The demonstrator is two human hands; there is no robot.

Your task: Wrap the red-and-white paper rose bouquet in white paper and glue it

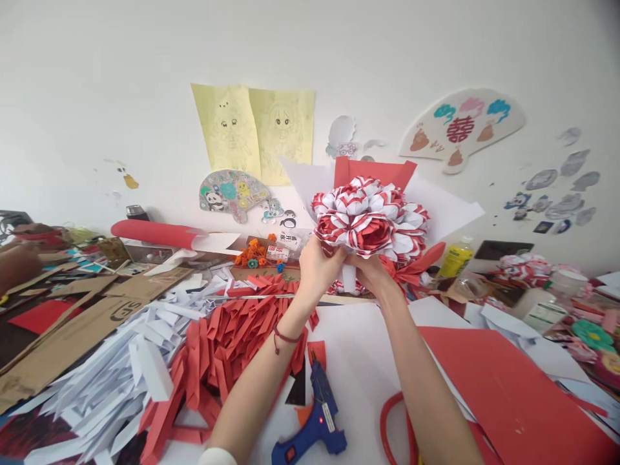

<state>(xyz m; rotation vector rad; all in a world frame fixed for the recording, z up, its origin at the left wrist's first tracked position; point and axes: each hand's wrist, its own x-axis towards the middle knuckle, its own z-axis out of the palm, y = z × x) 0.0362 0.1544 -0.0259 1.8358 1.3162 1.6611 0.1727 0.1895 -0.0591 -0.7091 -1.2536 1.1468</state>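
A bouquet of red and white paper flowers (361, 216) is held up in front of the wall, with white and red paper sheets standing behind the blooms. My left hand (320, 265) is closed round its lower left side, thumb toward the middle. From the right, my right hand (371, 270) grips the base, its fingers partly hidden under the flowers. A white paper stem (349, 281) shows between both hands. Below my arms lies a blue glue gun (317, 413) with a small red light on.
Folded red paper strips (232, 329) and white strips (130, 368) are heaped on the left, beside cardboard (97, 316). Red sheets (513, 381) lie at right, near a yellow bottle (456, 257). Behind the strips is a red paper roll (155, 233). Someone else's hand (17, 268) shows far left.
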